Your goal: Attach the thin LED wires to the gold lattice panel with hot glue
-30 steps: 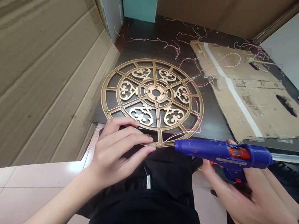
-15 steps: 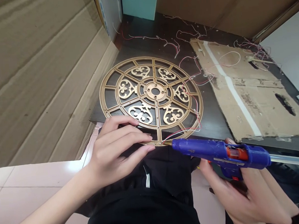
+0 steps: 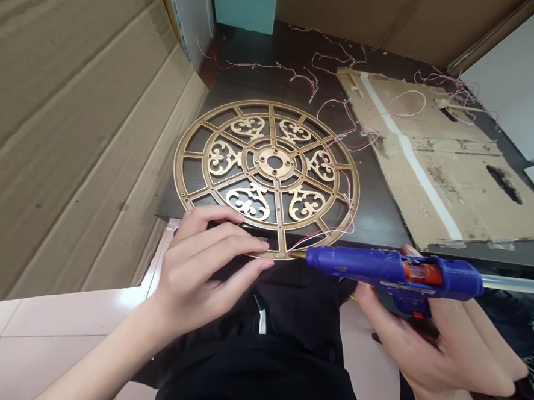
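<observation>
Gold openwork disc partly past near edge of table

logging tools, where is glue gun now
The glue gun is right of centre in the head view, in the right hand, nozzle at the near edge of the round frame.

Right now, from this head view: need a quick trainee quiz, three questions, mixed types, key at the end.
1. The right hand holds:
A) a screwdriver
B) a blue glue gun
C) a paintbrush

2. True or false: the left hand is well away from the openwork wheel, touching no part of it.

3. Fill in the colour: a ____ strip runs along the cardboard sheet on the dark tabletop.

Key: 1. B. 2. False; its fingers are on the wheel's near edge. 3. White.
</observation>
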Action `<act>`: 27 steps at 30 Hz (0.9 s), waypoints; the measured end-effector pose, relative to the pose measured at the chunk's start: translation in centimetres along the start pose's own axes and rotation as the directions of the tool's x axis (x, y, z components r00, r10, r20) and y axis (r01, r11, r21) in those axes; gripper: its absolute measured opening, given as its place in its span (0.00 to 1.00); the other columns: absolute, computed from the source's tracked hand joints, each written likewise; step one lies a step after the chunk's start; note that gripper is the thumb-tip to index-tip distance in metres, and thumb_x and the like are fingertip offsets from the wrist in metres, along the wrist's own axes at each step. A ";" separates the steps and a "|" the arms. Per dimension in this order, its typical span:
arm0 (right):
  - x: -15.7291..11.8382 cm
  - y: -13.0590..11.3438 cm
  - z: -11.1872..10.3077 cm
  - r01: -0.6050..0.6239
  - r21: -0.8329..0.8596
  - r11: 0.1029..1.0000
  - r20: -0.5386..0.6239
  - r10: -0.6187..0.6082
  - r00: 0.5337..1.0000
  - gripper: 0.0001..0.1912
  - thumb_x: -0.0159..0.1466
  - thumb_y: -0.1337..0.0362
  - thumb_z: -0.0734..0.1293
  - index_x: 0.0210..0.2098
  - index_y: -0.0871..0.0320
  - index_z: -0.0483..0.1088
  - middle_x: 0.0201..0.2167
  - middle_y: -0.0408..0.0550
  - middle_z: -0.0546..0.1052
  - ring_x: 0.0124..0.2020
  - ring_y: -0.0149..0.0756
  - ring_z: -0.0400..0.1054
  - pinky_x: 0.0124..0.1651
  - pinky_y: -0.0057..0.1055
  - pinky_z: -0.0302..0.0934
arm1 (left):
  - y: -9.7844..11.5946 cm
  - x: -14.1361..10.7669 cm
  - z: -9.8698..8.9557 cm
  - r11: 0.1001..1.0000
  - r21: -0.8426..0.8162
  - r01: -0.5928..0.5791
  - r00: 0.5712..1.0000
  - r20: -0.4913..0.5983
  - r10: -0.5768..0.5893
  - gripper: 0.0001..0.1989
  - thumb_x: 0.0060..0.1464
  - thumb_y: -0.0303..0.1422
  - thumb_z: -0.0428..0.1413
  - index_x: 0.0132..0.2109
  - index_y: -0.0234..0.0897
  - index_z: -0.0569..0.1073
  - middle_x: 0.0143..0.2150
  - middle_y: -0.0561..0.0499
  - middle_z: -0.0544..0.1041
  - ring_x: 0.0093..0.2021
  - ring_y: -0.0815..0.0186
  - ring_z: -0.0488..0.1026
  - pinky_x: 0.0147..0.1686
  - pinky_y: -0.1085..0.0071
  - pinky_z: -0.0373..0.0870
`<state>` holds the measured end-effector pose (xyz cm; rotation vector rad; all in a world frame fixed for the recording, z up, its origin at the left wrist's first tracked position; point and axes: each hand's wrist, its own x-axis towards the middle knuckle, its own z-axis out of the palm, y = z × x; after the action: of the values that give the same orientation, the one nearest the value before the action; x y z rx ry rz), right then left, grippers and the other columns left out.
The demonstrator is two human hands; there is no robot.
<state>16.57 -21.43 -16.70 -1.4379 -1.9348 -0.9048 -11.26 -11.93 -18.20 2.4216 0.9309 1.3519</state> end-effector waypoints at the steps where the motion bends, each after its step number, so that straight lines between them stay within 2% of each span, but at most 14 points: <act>1: 0.0 -0.1 0.0 -0.004 -0.002 1.000 0.010 0.004 1.000 0.30 0.53 0.66 0.84 0.53 0.66 0.79 0.34 0.52 0.85 0.24 0.38 0.76 0.32 0.31 0.73 | 0.0 0.0 0.0 1.000 -0.006 0.001 1.000 0.002 -0.001 0.09 0.55 0.26 0.69 0.42 0.38 0.79 0.34 0.52 0.83 0.47 0.59 0.76 0.47 0.60 0.74; 10: 0.9 -0.5 0.5 -0.031 -0.026 0.999 -0.006 0.031 0.999 0.25 0.54 0.67 0.83 0.50 0.65 0.79 0.32 0.50 0.85 0.21 0.33 0.74 0.29 0.27 0.71 | -0.1 -0.1 0.0 1.000 -0.008 0.013 1.000 0.010 -0.013 0.10 0.55 0.26 0.69 0.43 0.40 0.79 0.35 0.52 0.83 0.48 0.58 0.76 0.47 0.58 0.75; 14: 0.7 -0.2 0.4 -0.025 -0.014 1.000 -0.004 0.025 1.000 0.24 0.55 0.67 0.82 0.50 0.65 0.79 0.32 0.50 0.85 0.21 0.33 0.73 0.30 0.28 0.71 | 0.4 0.0 0.2 0.999 0.005 0.045 0.999 0.015 -0.045 0.08 0.59 0.27 0.67 0.43 0.42 0.79 0.35 0.55 0.83 0.48 0.59 0.76 0.47 0.56 0.74; 19: 0.7 -0.3 0.5 -0.036 -0.015 0.999 0.009 0.036 0.999 0.25 0.55 0.68 0.82 0.51 0.65 0.78 0.32 0.50 0.85 0.22 0.33 0.73 0.31 0.28 0.71 | 0.9 0.0 0.3 0.992 -0.033 0.122 0.991 -0.043 -0.124 0.05 0.62 0.25 0.62 0.41 0.40 0.80 0.35 0.58 0.83 0.48 0.61 0.75 0.47 0.55 0.74; 23: 0.5 -0.5 0.6 -0.078 0.012 0.997 0.000 0.078 0.997 0.22 0.56 0.69 0.81 0.49 0.64 0.78 0.34 0.51 0.85 0.21 0.32 0.72 0.31 0.28 0.71 | 0.5 0.0 0.0 0.998 -0.007 0.068 0.998 0.007 -0.068 0.07 0.59 0.30 0.67 0.44 0.44 0.79 0.36 0.57 0.83 0.48 0.59 0.75 0.45 0.54 0.74; 27: 0.6 -0.5 0.5 -0.102 0.000 0.995 0.015 0.102 0.995 0.21 0.56 0.70 0.81 0.47 0.65 0.78 0.33 0.53 0.85 0.22 0.32 0.72 0.31 0.29 0.70 | 0.5 0.1 0.0 0.997 -0.005 0.079 0.997 0.010 -0.079 0.07 0.59 0.27 0.65 0.43 0.43 0.79 0.36 0.56 0.83 0.48 0.59 0.75 0.46 0.54 0.73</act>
<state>15.87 -20.80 -16.68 -1.5325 -1.8535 -0.8482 -11.05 -12.25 -17.88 2.3589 1.0075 1.3128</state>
